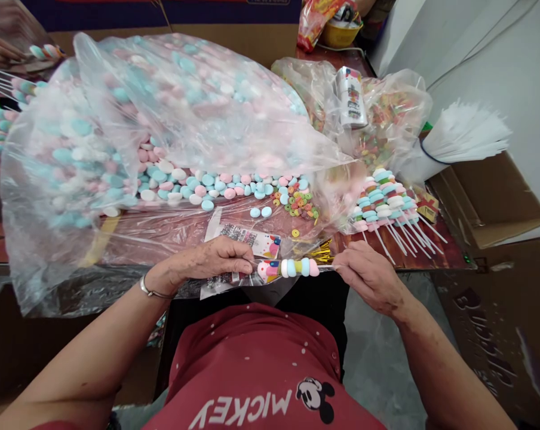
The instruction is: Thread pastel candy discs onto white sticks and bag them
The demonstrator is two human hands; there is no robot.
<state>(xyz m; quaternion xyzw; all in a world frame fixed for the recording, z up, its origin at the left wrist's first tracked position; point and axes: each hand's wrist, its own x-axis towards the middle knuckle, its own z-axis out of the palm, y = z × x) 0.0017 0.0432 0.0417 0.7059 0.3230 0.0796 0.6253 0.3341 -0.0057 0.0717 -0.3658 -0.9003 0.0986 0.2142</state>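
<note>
Both hands pinch closed: left hand [216, 260] on the clear sleeve [247, 272], right hand [368, 278] on the candy skewer [297, 267], sliding it in; next, push it fully home.

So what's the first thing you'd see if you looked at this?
The huge clear bag of pink, blue and white candy discs fills the table's left and middle. In front, the left hand and right hand hold a candy skewer in a clear wrapper. Finished skewers are piled at the right.
</note>
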